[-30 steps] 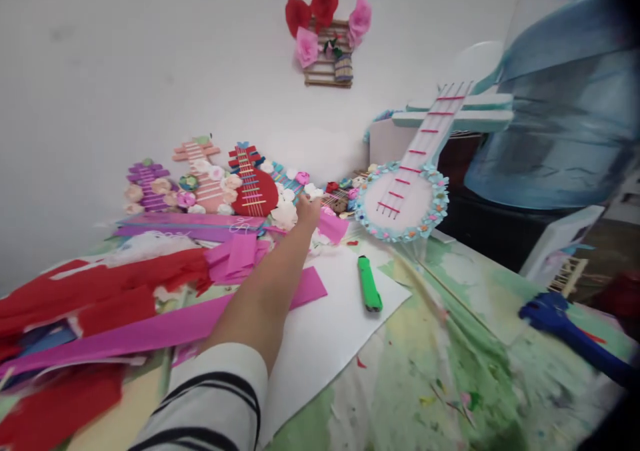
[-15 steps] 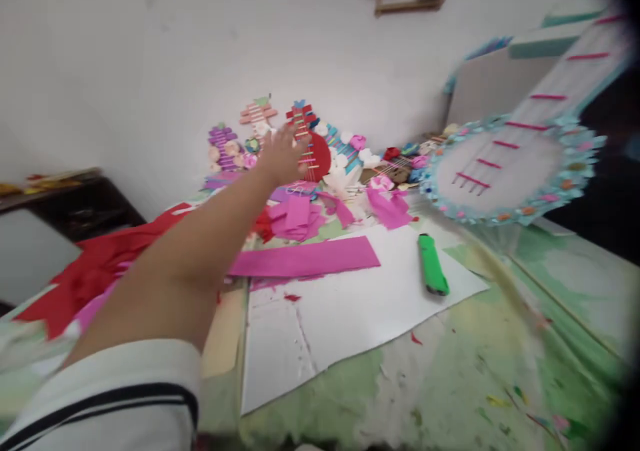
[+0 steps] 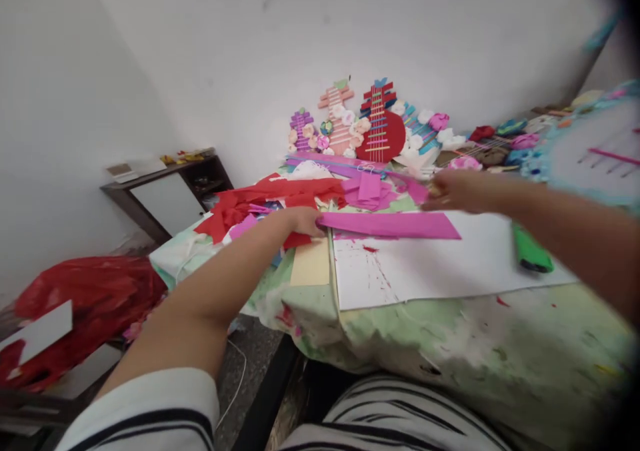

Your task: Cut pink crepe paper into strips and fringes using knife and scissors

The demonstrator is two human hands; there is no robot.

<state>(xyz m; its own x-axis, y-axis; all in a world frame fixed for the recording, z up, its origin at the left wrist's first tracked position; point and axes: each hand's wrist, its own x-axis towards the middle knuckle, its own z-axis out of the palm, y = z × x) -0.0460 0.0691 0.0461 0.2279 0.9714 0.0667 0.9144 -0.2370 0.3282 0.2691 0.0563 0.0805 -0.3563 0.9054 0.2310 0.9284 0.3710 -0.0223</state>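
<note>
My left hand is at the left end of a long pink paper strip, its fingers closed on that end. The strip lies over a white board on the table. Above the strip's right part is my right hand, blurred, with its fingers curled together beside a loose pink paper piece. What those fingers hold, if anything, I cannot make out. A green box cutter lies on the board under my right forearm, which partly covers it.
Folded pink paper and red crumpled paper lie behind and left. Decorated craft instruments, one a red guitar shape, lean on the wall. A light-blue-trimmed instrument stands right. A cabinet and red plastic bag are left.
The view has swung left. My left hand has come back from the craft instruments to the pink strip's left end. My right hand has come into view from the right.
</note>
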